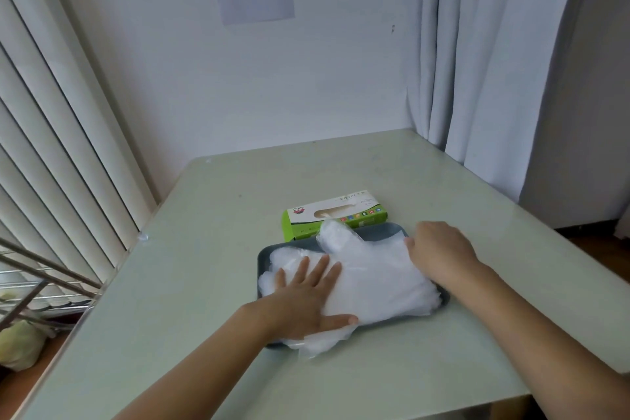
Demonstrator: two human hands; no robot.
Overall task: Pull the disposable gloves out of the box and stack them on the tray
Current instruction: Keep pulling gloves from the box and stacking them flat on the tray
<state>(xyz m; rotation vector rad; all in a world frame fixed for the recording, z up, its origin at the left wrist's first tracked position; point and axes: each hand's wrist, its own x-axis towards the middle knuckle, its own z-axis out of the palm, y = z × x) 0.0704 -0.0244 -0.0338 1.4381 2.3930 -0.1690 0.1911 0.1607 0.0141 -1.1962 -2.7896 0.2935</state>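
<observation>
A pile of clear disposable gloves (pixel 375 276) lies on a dark grey tray (pixel 381 232) in the middle of the table. The pile overhangs the tray's near left corner. My left hand (pixel 306 297) lies flat on the left part of the pile, fingers straight and spread. My right hand (pixel 439 249) rests at the pile's right edge with its fingers bent down, and their tips are hidden. Just behind the tray stands the green and white glove box (pixel 335 213), its top slot showing a bit of glove.
The pale green table (pixel 204 249) has its left edge beside vertical blinds and a metal rack (pixel 44 283). A curtain (pixel 494 61) hangs at the back right corner. A wall with a paper sheet stands behind.
</observation>
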